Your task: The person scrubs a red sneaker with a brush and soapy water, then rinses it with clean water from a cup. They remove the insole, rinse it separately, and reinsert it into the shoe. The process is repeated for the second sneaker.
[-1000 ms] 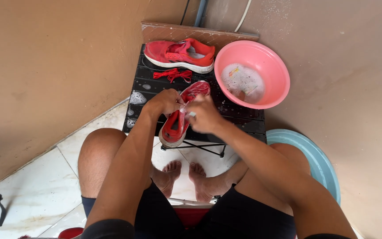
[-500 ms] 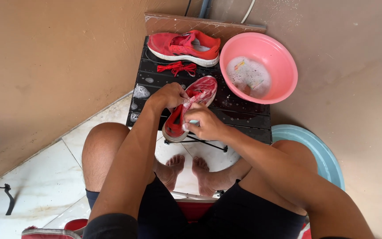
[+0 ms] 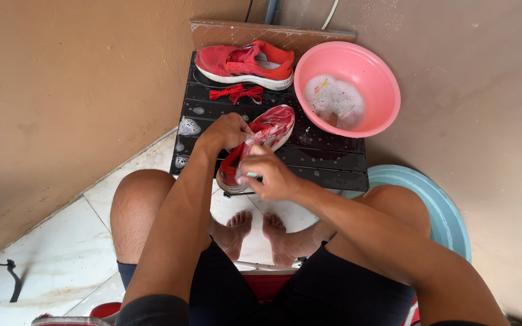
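A soapy red sneaker (image 3: pixel 268 131) lies tilted on a black slatted table (image 3: pixel 327 163). My left hand (image 3: pixel 228 131) grips its side near the middle. My right hand (image 3: pixel 267 173) is closed on a small brush pressed against the shoe's heel end; the brush is mostly hidden by my fingers. A second red sneaker (image 3: pixel 246 62) rests at the table's far edge, with a bundle of red laces (image 3: pixel 237 93) lying just in front of it.
A pink basin (image 3: pixel 388 90) of sudsy water sits at the table's right end. A light blue tub (image 3: pixel 442 211) stands on the floor at right. Tan walls close in on both sides. My bare feet (image 3: pixel 255 232) rest on white tiles under the table.
My right hand has drawn back along the shoe toward its heel. The view has shifted slightly, and my left hand keeps its hold.
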